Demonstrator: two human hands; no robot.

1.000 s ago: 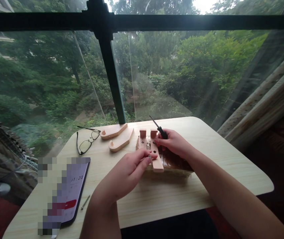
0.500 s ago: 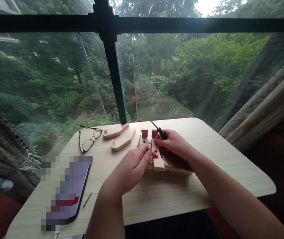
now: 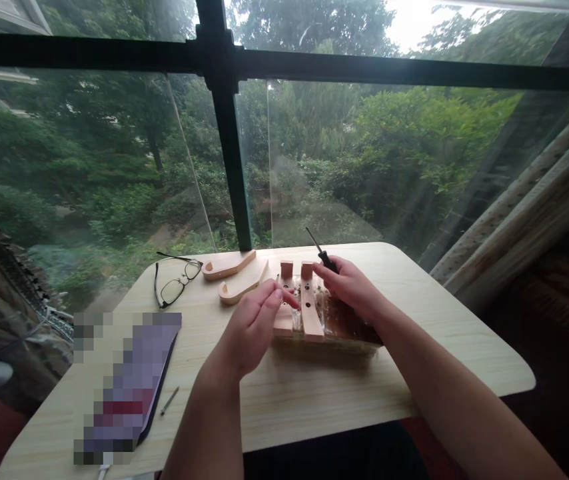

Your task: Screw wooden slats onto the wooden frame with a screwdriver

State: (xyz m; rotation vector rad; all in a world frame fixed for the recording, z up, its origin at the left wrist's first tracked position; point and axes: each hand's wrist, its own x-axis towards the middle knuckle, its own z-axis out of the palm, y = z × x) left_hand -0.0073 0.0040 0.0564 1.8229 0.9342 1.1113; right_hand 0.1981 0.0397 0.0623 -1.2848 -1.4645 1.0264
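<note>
Held in my right hand [image 3: 347, 280] is a black-handled screwdriver [image 3: 328, 261], its shaft pointing up and to the left. My right fingertips are close to the top of a wooden hook piece [image 3: 313, 323] with dark holes. That piece lies across a brown block wrapped in clear plastic [image 3: 352, 320]. Beside it on the left, a second wooden piece [image 3: 283, 325] is partly covered by my left hand [image 3: 260, 313]. My left thumb and fingers are drawn together over this second piece; whatever they hold, if anything, is too small to make out.
Two more wooden hooks [image 3: 234, 265] lie behind my left hand on the table [image 3: 454, 333]. Eyeglasses [image 3: 172, 291] are at the back left. A phone [image 3: 134, 387] with a cable and a screw-like metal piece [image 3: 169, 400] lie at the left. A window frame stands behind.
My left hand has moved left, from between the two wooden pieces to over the left one. My right hand has shifted slightly up, off the right piece, with the screwdriver. The view has shifted a little.
</note>
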